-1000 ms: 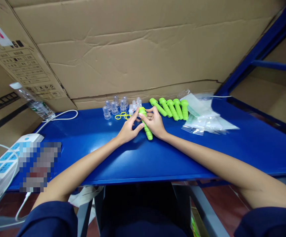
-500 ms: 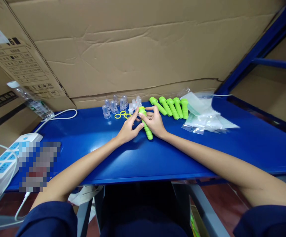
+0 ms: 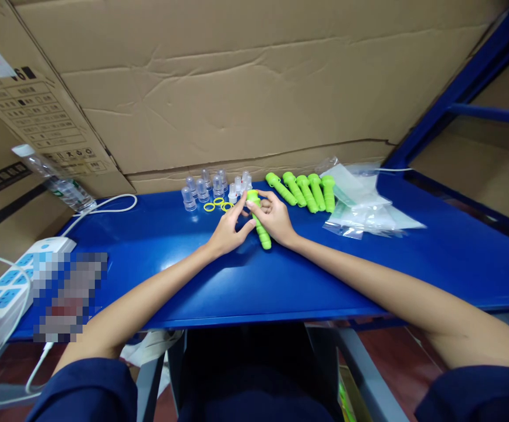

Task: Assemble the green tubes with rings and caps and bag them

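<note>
Hands [image 3: 275, 221] barely shifted | green tube [image 3: 262, 234] partly covered | flat object [image 3: 72, 293] pixelated

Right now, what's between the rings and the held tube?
Head view: the left hand. Its fingers come between the rings and the held tube, reaching the tube's upper end.

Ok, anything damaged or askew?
The held green ribbed tube shows no visible damage. Behind the table, the cardboard panel is creased rather than flat; the plastic bags lie in an uneven, loose pile.
</note>
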The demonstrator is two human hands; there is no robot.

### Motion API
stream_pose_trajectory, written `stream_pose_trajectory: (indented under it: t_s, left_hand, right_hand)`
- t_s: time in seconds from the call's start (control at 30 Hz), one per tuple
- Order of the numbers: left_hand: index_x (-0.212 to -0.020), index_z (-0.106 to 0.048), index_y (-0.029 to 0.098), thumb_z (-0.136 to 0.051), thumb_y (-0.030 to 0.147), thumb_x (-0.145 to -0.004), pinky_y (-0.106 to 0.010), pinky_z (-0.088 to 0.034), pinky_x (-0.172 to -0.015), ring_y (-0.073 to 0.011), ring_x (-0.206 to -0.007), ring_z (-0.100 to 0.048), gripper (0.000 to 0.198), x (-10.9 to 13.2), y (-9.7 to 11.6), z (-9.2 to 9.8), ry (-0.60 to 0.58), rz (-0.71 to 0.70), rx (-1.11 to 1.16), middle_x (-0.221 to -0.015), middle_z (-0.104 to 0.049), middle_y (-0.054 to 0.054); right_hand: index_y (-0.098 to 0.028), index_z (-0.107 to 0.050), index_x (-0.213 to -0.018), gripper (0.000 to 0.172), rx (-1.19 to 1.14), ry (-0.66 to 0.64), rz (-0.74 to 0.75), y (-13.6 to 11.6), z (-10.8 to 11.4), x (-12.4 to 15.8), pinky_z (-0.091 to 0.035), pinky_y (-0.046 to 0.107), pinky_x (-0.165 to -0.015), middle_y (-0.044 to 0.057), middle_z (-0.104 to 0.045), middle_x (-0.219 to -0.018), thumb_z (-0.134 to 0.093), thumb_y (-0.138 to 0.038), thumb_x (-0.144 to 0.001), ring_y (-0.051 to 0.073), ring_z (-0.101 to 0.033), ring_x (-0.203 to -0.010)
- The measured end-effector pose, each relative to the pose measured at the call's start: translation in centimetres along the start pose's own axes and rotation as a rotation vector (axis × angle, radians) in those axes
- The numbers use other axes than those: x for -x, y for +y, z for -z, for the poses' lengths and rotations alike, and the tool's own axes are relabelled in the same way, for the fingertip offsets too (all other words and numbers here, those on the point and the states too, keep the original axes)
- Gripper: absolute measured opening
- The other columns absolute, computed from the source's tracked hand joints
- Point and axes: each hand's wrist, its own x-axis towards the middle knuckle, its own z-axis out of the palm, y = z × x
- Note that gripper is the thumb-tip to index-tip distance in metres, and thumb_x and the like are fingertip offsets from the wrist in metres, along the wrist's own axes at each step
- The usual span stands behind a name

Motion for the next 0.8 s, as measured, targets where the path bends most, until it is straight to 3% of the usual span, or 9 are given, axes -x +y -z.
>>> stream_pose_trajectory:
  t_s: [0.17,0.37,0.57,0.8]
  left_hand:
    - [-0.157,-0.032,0.019,-0.055,0.042,-0.095,-0.043,-0.051,-0.097,-0.0249,-0.104,-0.063,0.070,0.05,-0.29,-0.17,0.004,-0.049,-0.026,-0.130,-0.063,-0.016]
    - [-0.155,-0.030,0.018,-0.057,0.038,-0.093,-0.048,-0.049,-0.101,-0.0275,-0.107,-0.061,0.070,0.26,-0.21,-0.32,0.027,-0.052,-0.089,-0.121,-0.063,-0.016]
    - [-0.150,-0.030,0.015,-0.059,0.035,-0.091,-0.050,-0.046,-0.104,-0.0264,-0.105,-0.058,0.069,0.33,-0.17,-0.53,0.067,-0.070,-0.140,-0.131,-0.055,-0.018]
    - [-0.140,-0.036,0.014,-0.062,0.035,-0.089,-0.049,-0.047,-0.102,-0.0248,-0.102,-0.056,0.061,0.48,-0.40,-0.99,0.067,-0.080,-0.138,-0.126,-0.054,-0.017]
  right_hand:
    - [-0.020,-0.053,-0.101,0.061,-0.020,0.024,-0.012,-0.07,-0.12,-0.02,-0.047,0.026,-0.050,-0.003,-0.062,-0.065,-0.078,-0.066,-0.070,0.016,-0.064,-0.058]
    - [-0.020,-0.052,-0.097,0.061,-0.029,0.017,-0.018,-0.37,-0.16,-0.05,-0.051,0.029,-0.055,0.002,-0.070,-0.073,-0.079,-0.067,-0.068,0.020,-0.070,-0.066]
    - [-0.020,-0.052,-0.094,0.060,-0.045,0.012,-0.026,-0.60,-0.26,0.05,-0.055,0.032,-0.063,0.005,-0.072,-0.079,-0.081,-0.065,-0.066,0.021,-0.072,-0.071]
    - [-0.021,-0.052,-0.095,0.058,-0.050,0.021,0.005,-0.21,-0.17,-0.26,-0.052,0.029,-0.056,0.002,-0.070,-0.074,-0.079,-0.065,-0.070,0.019,-0.069,-0.065]
